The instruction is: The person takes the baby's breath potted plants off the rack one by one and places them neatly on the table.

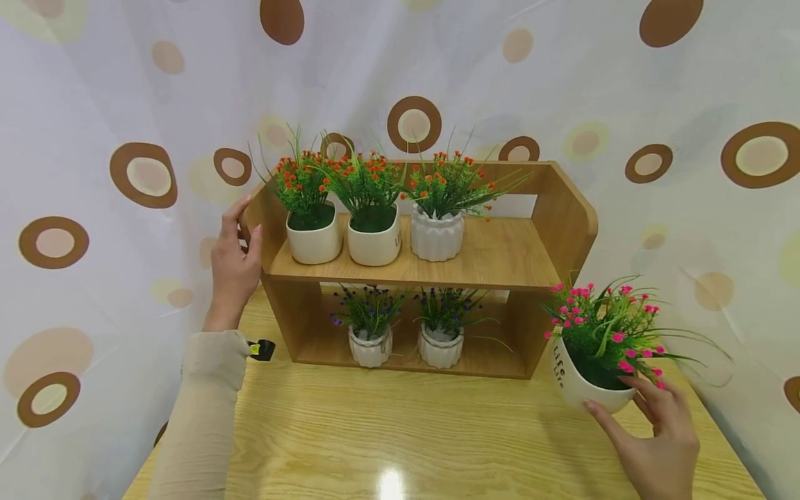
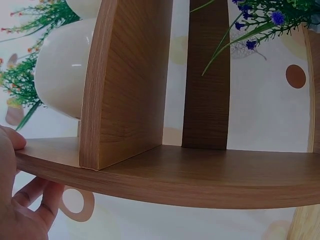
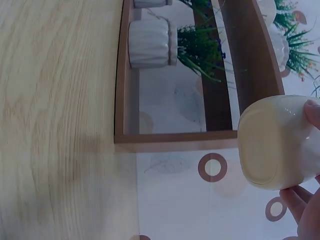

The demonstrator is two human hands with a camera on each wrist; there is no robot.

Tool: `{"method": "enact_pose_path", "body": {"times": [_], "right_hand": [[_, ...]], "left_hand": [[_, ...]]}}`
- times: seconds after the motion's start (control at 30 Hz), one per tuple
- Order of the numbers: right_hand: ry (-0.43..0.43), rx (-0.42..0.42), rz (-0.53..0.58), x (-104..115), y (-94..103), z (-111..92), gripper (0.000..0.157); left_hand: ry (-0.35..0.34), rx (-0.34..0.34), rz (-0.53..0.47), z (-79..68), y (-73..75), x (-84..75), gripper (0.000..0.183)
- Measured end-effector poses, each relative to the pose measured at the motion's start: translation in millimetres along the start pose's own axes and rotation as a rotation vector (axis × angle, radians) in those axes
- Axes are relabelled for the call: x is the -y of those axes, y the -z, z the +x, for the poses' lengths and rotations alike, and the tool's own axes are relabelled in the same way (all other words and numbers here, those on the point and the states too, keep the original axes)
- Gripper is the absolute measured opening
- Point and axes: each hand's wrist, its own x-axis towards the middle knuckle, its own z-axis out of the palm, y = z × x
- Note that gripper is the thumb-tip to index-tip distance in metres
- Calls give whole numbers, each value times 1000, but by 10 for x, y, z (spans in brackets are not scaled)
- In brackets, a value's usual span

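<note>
the left hand point(image 1: 236, 267) grips the side panel point(image 1: 267, 243) of the wooden shelf point(image 1: 500, 243), thumb inside, fingers outside, likely steadying it. the right hand point(image 1: 661, 437) pinches a white pot point(image 1: 584, 389) of pink flowers between thumb and fingers, perhaps to spare the blooms; exactly where the far fingertips press is hard to tell. that pot is tilted in the air beside the shelf's right end. three orange-flowered pots point(image 1: 373, 239) stand on top, two purple-flowered pots point(image 1: 370, 348) below, their heads fitting beneath the upper board.

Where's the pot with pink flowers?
In the head view, the pink-flowered pot is at lower right, tilted in the right hand, near the right end of the wooden shelf.
</note>
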Motion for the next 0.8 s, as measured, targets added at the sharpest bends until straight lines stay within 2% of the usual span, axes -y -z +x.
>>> {"method": "enact_pose_path", "body": {"times": [0.2,0.47,0.8], "right_hand": [[-12,-28,-2,-135,65,132,71],[-42,-42,-18,-280,107,349,66],[-81,-58,28,-501,6,588,61]], "left_hand": [[4,-2,1,0,-2,-1,50],[-3,-1,-2,10,-4,-6,49],[0,1,-4,7,-7,8,49]]}}
